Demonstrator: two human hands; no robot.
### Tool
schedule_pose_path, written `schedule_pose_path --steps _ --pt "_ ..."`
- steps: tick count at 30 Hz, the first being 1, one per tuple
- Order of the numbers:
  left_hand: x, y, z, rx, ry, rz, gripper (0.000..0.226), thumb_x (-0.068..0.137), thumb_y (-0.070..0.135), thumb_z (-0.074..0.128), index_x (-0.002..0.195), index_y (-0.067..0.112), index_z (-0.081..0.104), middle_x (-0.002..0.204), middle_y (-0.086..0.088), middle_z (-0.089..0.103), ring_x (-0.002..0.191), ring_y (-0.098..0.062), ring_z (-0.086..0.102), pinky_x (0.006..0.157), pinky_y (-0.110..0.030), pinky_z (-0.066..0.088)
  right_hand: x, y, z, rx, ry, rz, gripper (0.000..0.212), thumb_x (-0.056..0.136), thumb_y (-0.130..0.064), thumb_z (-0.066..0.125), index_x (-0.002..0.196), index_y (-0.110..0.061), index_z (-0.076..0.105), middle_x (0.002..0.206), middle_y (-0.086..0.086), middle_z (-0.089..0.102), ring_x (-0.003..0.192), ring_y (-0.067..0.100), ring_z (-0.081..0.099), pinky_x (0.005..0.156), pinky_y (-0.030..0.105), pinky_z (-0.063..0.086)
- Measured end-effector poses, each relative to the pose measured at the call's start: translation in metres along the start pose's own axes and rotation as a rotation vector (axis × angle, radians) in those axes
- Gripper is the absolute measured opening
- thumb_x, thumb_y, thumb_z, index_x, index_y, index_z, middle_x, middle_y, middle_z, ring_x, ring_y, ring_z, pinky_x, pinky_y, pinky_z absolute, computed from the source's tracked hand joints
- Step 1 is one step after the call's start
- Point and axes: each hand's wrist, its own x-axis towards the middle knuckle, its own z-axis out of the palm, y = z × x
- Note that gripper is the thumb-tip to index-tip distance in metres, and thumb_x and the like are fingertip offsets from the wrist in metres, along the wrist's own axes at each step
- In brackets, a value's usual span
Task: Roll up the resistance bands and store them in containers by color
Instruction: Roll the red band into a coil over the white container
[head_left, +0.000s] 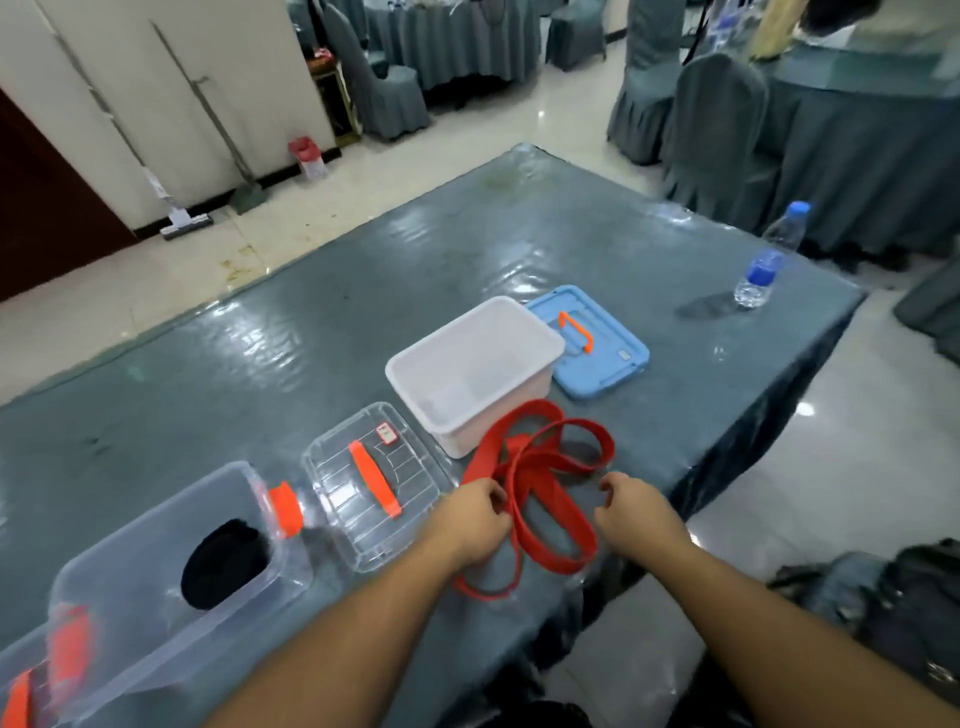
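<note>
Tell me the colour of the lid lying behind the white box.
Light blue lid, with an orange handle; seen in the head view.

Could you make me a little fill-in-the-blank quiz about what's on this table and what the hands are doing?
1. The loose band lying by both hands is ____ in colour.
2. The rolled band inside the clear container is ____.
3. The blue lid lies beside the ____ container, which has nothing in it.
4. The left hand ____ the loose band.

Missing words: red; black; white; grips
</note>
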Motion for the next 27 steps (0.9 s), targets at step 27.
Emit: schedule_pose_path --steps 27 --pt "0.119 0.03 0.029 -0.057 -0.011 -0.158 0.043 0.086 0.022 0.065 0.129 0.024 0.064 0.127 -0.003 0.071 0.12 -0.024 0.064 0.099 -0.03 0.049 0.182 0.014 -0.03 -0.258 -0.253 -0.083 0.056 0.095 -0.026 0.059 0.147 -0.017 0.043 0.14 0.016 0.06 0.128 0.036 0.058 0.105 0.039 0.048"
